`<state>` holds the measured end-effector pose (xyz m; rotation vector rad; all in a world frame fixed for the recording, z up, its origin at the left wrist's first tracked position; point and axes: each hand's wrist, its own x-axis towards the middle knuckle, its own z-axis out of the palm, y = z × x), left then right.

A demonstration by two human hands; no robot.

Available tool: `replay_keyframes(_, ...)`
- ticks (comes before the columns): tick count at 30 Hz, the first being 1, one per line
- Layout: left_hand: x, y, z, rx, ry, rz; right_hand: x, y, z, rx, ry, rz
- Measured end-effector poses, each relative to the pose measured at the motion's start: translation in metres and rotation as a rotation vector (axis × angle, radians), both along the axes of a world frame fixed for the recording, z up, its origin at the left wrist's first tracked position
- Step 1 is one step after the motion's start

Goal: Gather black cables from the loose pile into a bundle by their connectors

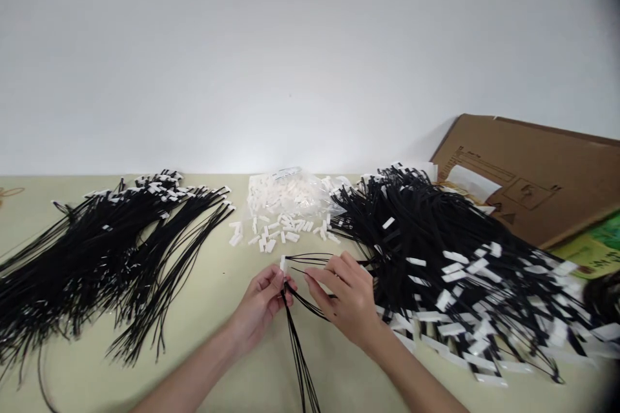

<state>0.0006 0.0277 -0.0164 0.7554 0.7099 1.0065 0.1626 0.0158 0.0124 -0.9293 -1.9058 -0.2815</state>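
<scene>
Near the middle of the table, my left hand (268, 297) pinches a small white connector (283, 262) between thumb and fingers. Several thin black wires (296, 350) hang down from it toward the table's front edge. Other black wires (310, 257) run from the connector to the right. My right hand (343, 293) is just right of the connector, thumb and forefinger brought together around one thin black wire (298, 270), whose end points at the connector. Its other fingers are curled over the wires behind. Whether that wire's tip touches the connector is too small to tell.
Loose white connectors (285, 229) lie in front of a clear plastic bag (295, 192) of more. Bundles of black wires with white ends (101, 258) spread on the left. A large heap of black wires with white tags (421, 239) covers the right, before a cardboard box (523, 174).
</scene>
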Motion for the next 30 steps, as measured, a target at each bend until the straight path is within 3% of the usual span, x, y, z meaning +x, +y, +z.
replay_keyframes(12, 0.0026, 0.0001, 0.0029, 0.012, 0.031, -0.096, 0.0010, 0.0016, -0.0017, -0.028, -0.022, 0.014)
replay_keyframes(30, 0.0012, 0.0020, 0.0011, -0.008, 0.017, -0.102, -0.0011, 0.0025, -0.0082, 0.014, -0.015, -0.002)
